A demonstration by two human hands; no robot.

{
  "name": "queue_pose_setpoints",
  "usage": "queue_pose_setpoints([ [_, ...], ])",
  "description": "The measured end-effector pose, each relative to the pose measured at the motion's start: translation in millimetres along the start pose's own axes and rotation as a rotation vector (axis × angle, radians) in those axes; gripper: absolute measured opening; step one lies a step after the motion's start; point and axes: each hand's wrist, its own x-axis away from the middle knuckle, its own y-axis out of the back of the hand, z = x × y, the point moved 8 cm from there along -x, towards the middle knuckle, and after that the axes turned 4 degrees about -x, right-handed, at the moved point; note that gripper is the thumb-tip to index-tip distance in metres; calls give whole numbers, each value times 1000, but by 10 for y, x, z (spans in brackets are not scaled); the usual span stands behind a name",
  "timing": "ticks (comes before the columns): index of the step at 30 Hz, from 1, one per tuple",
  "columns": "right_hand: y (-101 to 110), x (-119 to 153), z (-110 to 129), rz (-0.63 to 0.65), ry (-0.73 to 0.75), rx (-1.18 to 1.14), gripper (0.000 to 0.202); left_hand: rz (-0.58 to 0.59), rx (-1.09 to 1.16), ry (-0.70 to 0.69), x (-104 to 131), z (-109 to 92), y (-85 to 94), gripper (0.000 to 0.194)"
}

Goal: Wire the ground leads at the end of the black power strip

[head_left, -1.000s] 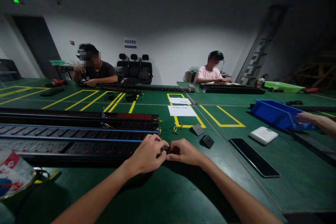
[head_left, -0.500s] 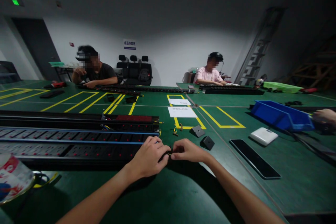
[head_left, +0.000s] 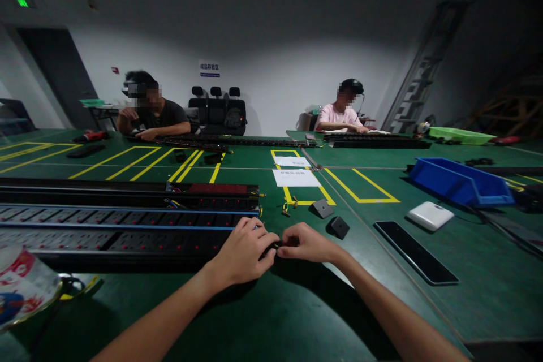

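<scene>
A long black power strip [head_left: 161, 244] with rows of sockets and small red marks lies on the green table. My left hand [head_left: 245, 249] is wrapped over its right end, fingers curled round it. Just beyond that end my right hand [head_left: 306, 242] is closed in a pinch, its fingertips meeting the left fingers. A scrap of yellow-green wire [head_left: 278, 245] shows between the two hands; the rest of it is hidden by fingers. Two black end caps [head_left: 322, 208] sit past my right hand, beside short yellow-green wires [head_left: 285, 208].
More black strips [head_left: 216, 191] lie behind. A phone [head_left: 414, 251], a white box [head_left: 430, 216] and a blue bin [head_left: 458, 184] are at the right. White papers [head_left: 296, 177] lie ahead. A printed can [head_left: 25, 288] stands at the left. Two people sit across the table.
The view has shifted slightly. Both hands keep nearly the same place at the strip's end, with small finger movements. A co-worker's hand at the right edge has gone from view.
</scene>
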Motion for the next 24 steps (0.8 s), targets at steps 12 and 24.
queue_pose_setpoints([
  [12, -66, 0, 91, -89, 57, 235, 39, 0, -65, -34, 3, -36, -28, 22],
  [24, -94, -6, 51, -138, 68, 268, 40, -85, -104, -127, 33, -102, -54, 21],
])
